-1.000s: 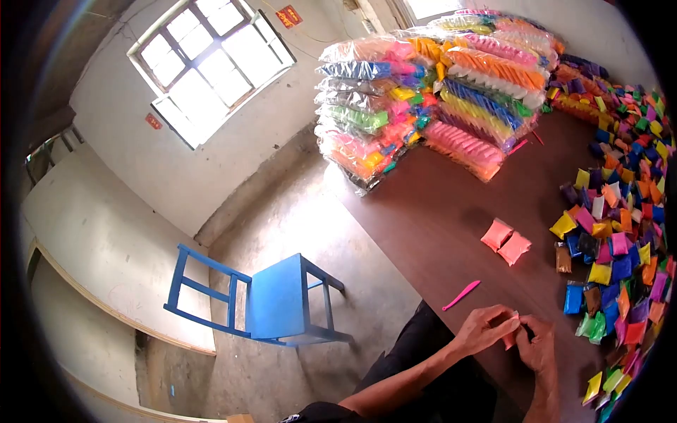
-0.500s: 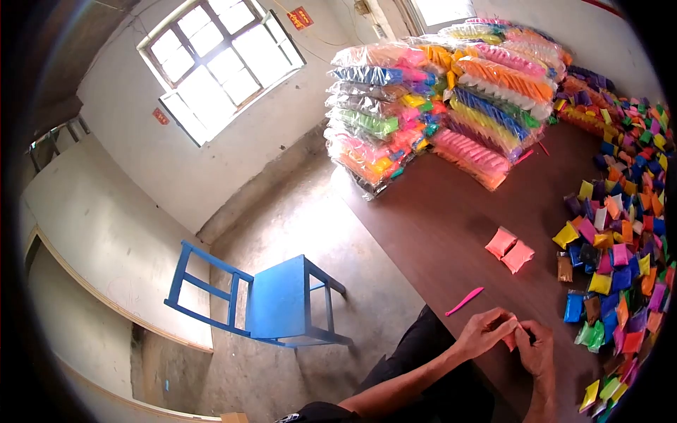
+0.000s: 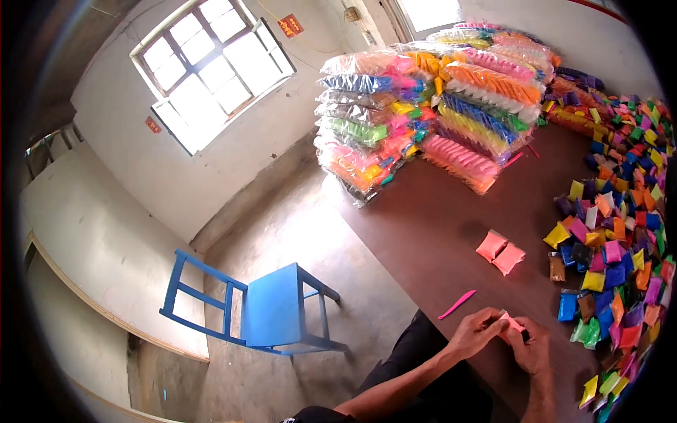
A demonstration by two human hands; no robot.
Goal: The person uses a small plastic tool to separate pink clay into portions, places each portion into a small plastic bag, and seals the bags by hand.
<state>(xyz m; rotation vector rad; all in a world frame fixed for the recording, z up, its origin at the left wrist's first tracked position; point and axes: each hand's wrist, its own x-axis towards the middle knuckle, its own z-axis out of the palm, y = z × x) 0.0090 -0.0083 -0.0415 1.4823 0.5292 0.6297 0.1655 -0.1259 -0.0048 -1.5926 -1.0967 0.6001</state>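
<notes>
Over the near part of the brown table, my left hand (image 3: 479,333) and my right hand (image 3: 532,350) meet, both closed on a small salmon-pink packet (image 3: 513,322). Fingers and thumbs pinch it from either side and cover much of it. A thin bright pink plastic tool (image 3: 458,304) lies on the table just beyond my left hand. Farther up, a pair of salmon-pink packets (image 3: 501,252) rests side by side on the tabletop.
Loose packets in many colours (image 3: 612,261) heap along the table's right side. Bagged packets (image 3: 374,120) are stacked high at the far end. A blue chair (image 3: 271,307) stands on the floor beyond the table's left edge (image 3: 384,262).
The pinched packet has tilted, and more of its pink top shows between my fingers. My hands stay together. The whole view has shifted slightly.
</notes>
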